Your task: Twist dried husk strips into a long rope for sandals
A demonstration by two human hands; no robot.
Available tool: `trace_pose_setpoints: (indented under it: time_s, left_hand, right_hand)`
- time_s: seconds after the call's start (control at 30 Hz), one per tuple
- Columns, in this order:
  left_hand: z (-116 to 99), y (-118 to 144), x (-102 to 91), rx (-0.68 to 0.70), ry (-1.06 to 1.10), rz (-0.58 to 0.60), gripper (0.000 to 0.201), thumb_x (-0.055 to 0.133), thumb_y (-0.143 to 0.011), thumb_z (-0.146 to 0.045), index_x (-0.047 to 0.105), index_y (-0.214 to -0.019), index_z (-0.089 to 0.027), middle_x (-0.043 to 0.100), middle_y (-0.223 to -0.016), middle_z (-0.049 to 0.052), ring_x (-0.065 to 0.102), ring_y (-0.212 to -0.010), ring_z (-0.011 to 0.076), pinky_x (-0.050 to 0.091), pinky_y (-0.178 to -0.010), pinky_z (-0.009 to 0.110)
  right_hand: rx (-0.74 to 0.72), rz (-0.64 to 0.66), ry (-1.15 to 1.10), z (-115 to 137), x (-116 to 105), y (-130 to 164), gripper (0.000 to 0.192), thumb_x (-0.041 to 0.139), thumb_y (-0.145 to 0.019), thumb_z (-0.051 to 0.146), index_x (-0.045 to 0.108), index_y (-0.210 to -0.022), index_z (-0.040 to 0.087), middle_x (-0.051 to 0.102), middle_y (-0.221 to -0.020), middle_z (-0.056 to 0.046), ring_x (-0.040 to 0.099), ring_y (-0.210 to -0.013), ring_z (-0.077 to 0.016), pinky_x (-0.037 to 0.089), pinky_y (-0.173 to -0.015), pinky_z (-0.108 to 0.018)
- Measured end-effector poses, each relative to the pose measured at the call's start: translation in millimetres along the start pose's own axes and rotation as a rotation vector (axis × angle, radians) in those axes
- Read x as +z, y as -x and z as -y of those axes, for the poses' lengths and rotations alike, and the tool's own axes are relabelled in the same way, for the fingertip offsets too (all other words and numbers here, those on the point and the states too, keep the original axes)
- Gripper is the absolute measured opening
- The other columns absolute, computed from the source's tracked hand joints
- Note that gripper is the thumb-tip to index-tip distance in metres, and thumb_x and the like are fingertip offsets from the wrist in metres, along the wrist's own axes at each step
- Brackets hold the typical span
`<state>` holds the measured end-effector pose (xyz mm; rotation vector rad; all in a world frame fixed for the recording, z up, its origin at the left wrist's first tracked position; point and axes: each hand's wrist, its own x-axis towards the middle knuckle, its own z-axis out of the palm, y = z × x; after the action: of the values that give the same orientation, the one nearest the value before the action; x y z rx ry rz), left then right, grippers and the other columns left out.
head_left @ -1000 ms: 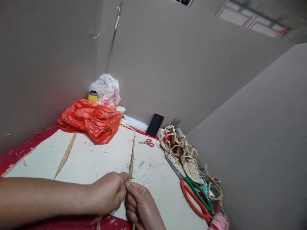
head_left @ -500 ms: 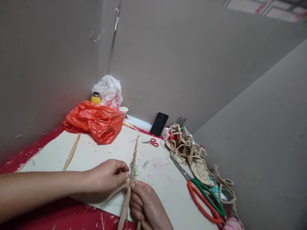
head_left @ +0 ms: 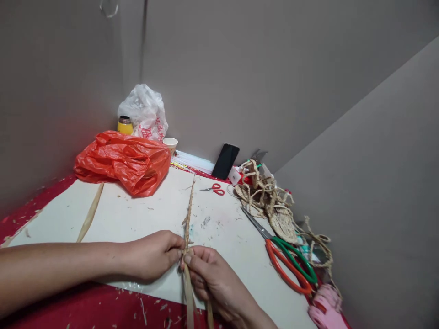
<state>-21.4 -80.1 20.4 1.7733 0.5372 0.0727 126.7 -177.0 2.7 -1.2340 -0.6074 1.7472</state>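
- Nearest: left hand (head_left: 156, 255) and right hand (head_left: 212, 281) meet at the near edge of the white work board (head_left: 137, 219). Both are pinched shut on a twisted cord of pale dry leaf strips (head_left: 188, 219), fingertips almost touching.
- The cord runs away from the hands, straight up the board's middle; loose flat strip ends (head_left: 188, 299) hang down below the right hand.
- Judged: twisting or plaiting is under way, at the point where finished cord meets loose strips. Carrying on calls for a firm pinch at that join while the free ends are turned.
- Right of the hands: large red-and-green-handled scissors (head_left: 290, 269), lying against a heap of woven straw pieces and cord (head_left: 270, 205).
- Left: one loose flat leaf strip (head_left: 89, 217) on the board.
- Further back: small red scissors (head_left: 214, 188), a black phone (head_left: 225, 161) leaning on the wall.
- Far corner: crumpled orange plastic bag (head_left: 123, 160), contents hidden; white plastic bag (head_left: 144, 112), contents hidden; yellow jar (head_left: 125, 125); small paper cup (head_left: 170, 143), inside not visible.
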Motion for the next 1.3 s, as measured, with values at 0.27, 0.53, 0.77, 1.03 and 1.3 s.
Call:
trace_pose_setpoints:
  time_s: [0.27,0.53,0.77,1.03,1.3]
  left_hand:
    - [-0.6,-2.3,0.9,-0.023,-0.097,-0.008,0.02,0.038,-0.083,-0.026,0.052,-0.073,-0.018,0.053,-0.07,0.0,0.049,-0.069,0.0139,0.039,-0.069,0.024]
    - [6.9,-8.0,2.7,-0.079,0.054,0.032,0.02,0.04,-0.081,-0.03,0.052,-0.073,-0.017,0.049,-0.068,-0.002,0.045,-0.068,0.0128,0.037,-0.067,0.023]
    - [16.0,-9.9,5.6,-0.09,0.163,-0.009,0.017,0.046,-0.075,-0.03,0.05,-0.064,-0.017,0.043,-0.06,-0.005,0.038,-0.06,0.0101,0.033,-0.059,0.02]
    - [18.0,-6.8,9.1,-0.022,0.189,-0.008,0.029,0.046,-0.08,-0.036,0.06,-0.069,-0.014,0.055,-0.061,-0.002,0.043,-0.058,0.01,0.033,-0.057,0.021]
    - [12.8,-6.7,11.1,-0.078,0.437,0.052,0.027,0.05,-0.076,-0.036,0.05,-0.058,-0.016,0.049,-0.045,-0.003,0.038,-0.042,0.0077,0.026,-0.046,0.021]
  right_hand:
    - [-0.112,-0.022,0.229,4.3,0.1,-0.5,0.031,0.064,-0.077,0.041,0.058,-0.067,0.013,0.043,-0.057,0.004,0.029,-0.05,-0.0064,0.022,-0.046,-0.019]
    - [-0.292,-0.184,0.775,2.9,5.0,5.8,0.027,0.047,-0.087,0.034,0.051,-0.067,0.017,0.043,-0.061,0.003,0.037,-0.059,-0.0109,0.031,-0.055,-0.022]
    - [-0.334,-0.24,0.955,1.7,3.8,11.5,0.028,0.045,-0.088,0.033,0.049,-0.064,0.019,0.046,-0.058,0.002,0.038,-0.055,-0.0116,0.029,-0.054,-0.023]
    - [-0.09,-0.199,0.475,0.8,10.8,20.6,0.031,0.049,-0.085,0.043,0.054,-0.069,0.017,0.04,-0.046,0.006,0.03,-0.041,-0.007,0.023,-0.041,-0.02]
    - [-0.056,-0.278,0.332,-35.3,39.3,10.6,0.04,0.039,-0.086,0.055,0.05,-0.077,0.017,0.057,-0.052,0.001,0.047,-0.033,-0.0086,0.03,-0.033,-0.017]
